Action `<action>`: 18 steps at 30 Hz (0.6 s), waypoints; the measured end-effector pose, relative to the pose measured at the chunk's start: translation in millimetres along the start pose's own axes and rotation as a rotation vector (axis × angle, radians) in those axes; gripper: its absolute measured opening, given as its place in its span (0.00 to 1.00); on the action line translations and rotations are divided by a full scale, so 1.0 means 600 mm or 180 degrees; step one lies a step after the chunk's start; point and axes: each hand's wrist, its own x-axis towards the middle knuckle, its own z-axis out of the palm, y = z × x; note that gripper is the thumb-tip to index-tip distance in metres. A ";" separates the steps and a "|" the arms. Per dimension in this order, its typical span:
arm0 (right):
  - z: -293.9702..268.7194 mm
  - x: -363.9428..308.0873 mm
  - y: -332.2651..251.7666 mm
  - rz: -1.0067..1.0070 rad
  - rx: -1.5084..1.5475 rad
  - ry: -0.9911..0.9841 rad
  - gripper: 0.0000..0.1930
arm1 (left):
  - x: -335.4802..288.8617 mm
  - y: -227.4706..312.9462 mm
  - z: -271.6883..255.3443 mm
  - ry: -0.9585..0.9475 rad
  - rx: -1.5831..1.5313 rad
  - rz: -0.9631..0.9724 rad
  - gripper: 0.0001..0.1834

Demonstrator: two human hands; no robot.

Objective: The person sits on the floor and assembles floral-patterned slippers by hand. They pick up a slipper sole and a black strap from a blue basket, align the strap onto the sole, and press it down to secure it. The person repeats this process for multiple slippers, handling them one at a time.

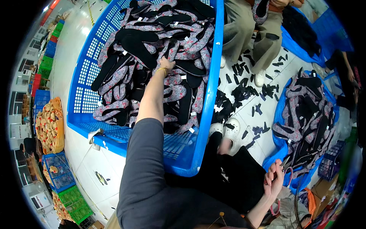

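Observation:
A big blue plastic basket holds a heap of floral slippers with black soles, many with small white tags. My left arm stretches over its near side into the heap. There my left hand, with a yellow bracelet at the wrist, is closed on a floral slipper; its fingertips are partly hidden. My right hand is raised beside my lap at the lower right, fingers curled in. Whatever lies in them, if anything, is too small to name.
Black fabric scraps litter the white tiled floor. On the right, more slippers lie on a blue sheet. A seated person opposite holds a slipper. Green crates and an orange sack of plush toys stand at left.

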 end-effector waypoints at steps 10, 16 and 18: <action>0.030 -0.002 0.013 -0.0120 -0.0159 0.0011 0.07 | -0.163 0.181 -0.196 0.0336 -0.0424 0.2228 0.31; 0.044 -0.035 0.033 -0.1026 -0.1470 -0.0133 0.09 | -0.570 0.291 -0.378 -0.0515 -0.1029 0.3482 0.22; 0.076 -0.072 0.034 -0.1277 -0.1362 -0.0579 0.19 | -0.675 0.303 -0.378 -0.0734 -0.0553 0.4528 0.21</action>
